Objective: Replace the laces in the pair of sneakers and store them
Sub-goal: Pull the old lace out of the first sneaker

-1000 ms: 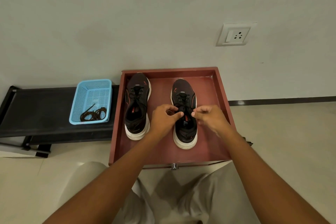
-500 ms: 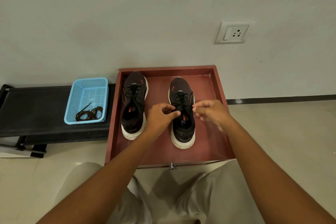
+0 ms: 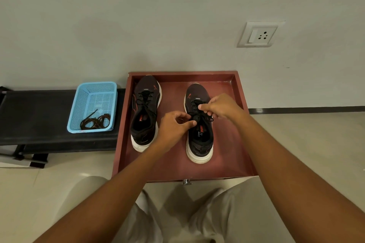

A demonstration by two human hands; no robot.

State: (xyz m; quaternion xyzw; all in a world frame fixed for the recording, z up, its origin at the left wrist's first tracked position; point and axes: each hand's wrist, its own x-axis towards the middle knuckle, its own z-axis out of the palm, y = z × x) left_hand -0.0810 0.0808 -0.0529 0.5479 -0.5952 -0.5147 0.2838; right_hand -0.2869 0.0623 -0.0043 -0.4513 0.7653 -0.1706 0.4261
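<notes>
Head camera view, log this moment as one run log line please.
stage: tying laces | left hand: pinches lace | right hand: pinches lace | right sneaker: in drawer | left sneaker: laced

The left hand (image 3: 174,124) and right hand (image 3: 219,106) cover the upper lacing of the right-side sneaker (image 3: 199,134), so the lace ends they pinch cannot be made out. At nine o'clock the black bench (image 3: 39,118) runs off the frame. The insole print is too small to read.
</notes>
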